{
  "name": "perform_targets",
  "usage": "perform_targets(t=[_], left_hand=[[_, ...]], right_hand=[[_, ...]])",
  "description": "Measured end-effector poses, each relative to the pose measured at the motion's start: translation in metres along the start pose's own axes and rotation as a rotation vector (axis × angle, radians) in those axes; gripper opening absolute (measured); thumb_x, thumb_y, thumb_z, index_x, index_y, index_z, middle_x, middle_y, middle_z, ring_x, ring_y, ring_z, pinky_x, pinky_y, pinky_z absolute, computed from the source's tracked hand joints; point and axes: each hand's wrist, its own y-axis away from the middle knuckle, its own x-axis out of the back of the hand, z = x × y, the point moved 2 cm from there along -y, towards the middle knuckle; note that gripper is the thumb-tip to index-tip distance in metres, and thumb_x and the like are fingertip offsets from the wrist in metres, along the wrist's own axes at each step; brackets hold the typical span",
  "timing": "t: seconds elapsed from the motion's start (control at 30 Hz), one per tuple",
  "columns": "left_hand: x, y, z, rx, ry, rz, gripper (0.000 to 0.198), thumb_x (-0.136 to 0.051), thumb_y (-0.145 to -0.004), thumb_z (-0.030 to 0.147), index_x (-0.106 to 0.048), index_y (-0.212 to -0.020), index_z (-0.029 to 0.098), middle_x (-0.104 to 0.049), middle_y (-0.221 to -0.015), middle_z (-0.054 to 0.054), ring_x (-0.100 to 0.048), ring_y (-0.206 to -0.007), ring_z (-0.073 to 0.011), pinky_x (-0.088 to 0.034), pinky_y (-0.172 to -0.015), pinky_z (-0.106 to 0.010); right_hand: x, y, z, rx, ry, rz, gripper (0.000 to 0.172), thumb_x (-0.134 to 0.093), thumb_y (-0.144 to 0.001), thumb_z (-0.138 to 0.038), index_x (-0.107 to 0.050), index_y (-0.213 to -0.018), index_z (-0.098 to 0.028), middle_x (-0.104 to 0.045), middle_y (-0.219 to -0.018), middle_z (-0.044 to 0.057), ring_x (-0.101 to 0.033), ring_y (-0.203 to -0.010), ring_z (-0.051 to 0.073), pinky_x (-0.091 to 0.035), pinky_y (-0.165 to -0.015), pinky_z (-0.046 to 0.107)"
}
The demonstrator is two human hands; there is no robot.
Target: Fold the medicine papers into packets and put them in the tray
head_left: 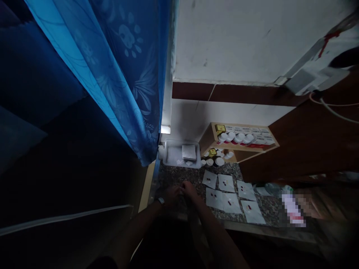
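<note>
My left hand, with a wristwatch on its wrist, and my right hand meet over the near edge of a speckled granite counter. Their fingers are close together, and the dim light hides whether they hold anything. To the right of my right hand lie several white paper squares, such as this one, each bearing small red-and-dark capsules or tablets. The nearest square lies a short way from my right hand.
A white tray with a stack of paper squares stands at the back of the counter. Wooden shelves hold white cups and yellow boxes. A blue curtain hangs to the left; a plastic bottle lies right.
</note>
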Motion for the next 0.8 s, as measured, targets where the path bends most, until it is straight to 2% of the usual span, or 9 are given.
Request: perform_targets(t=[0.13,0.3,0.47,0.63,0.8], left_hand=[[-0.012,0.013,0.002,-0.071,-0.202,-0.188,0.051,-0.036,-0.092,0.03,-0.035,-0.138,0.008,-0.035,-0.143,-0.018,-0.027,-0.134,-0.0275,-0.026,-0.105,-0.048],[-0.014,0.02,-0.002,-0.132,-0.315,-0.269,0.067,-0.04,-0.09,0.044,-0.021,-0.144,0.008,-0.022,-0.149,-0.019,-0.015,-0.138,-0.0299,-0.019,-0.107,-0.051],[-0.012,0.018,-0.006,-0.137,-0.286,-0.313,0.073,-0.048,-0.086,0.042,-0.019,-0.144,0.008,-0.019,-0.149,-0.021,-0.013,-0.138,-0.0323,-0.019,-0.107,-0.054],[-0.013,0.019,-0.007,-0.132,-0.193,-0.235,0.077,-0.058,-0.08,0.04,-0.024,-0.142,0.009,-0.019,-0.147,-0.025,-0.015,-0.137,-0.0362,-0.022,-0.105,-0.056],[-0.016,0.016,-0.007,-0.086,-0.226,-0.247,0.073,-0.055,-0.082,0.041,-0.028,-0.14,0.006,-0.018,-0.147,-0.027,-0.013,-0.137,-0.0364,-0.021,-0.105,-0.056]], right_hand=[[-0.001,0.002,-0.005,-0.026,0.063,0.026,0.015,-0.054,-0.082,-0.026,-0.063,-0.091,-0.018,-0.066,-0.095,0.006,-0.058,-0.086,0.016,-0.032,-0.066,0.023],[-0.006,0.006,-0.006,-0.089,0.01,0.048,0.017,-0.051,-0.083,-0.023,-0.063,-0.093,-0.018,-0.067,-0.094,0.007,-0.058,-0.084,0.016,-0.033,-0.066,0.023],[-0.012,0.014,-0.002,0.013,0.02,0.155,0.014,-0.05,-0.083,-0.02,-0.063,-0.086,-0.018,-0.065,-0.095,0.006,-0.054,-0.092,0.017,-0.033,-0.075,0.023],[-0.02,0.026,-0.005,0.158,0.135,0.162,0.016,-0.047,-0.085,-0.019,-0.063,-0.089,-0.018,-0.062,-0.099,0.008,-0.051,-0.096,0.019,-0.034,-0.079,0.025],[-0.025,0.033,-0.01,0.164,0.143,0.195,0.018,-0.045,-0.087,-0.019,-0.062,-0.091,-0.019,-0.061,-0.099,0.007,-0.05,-0.095,0.018,-0.033,-0.081,0.025]])
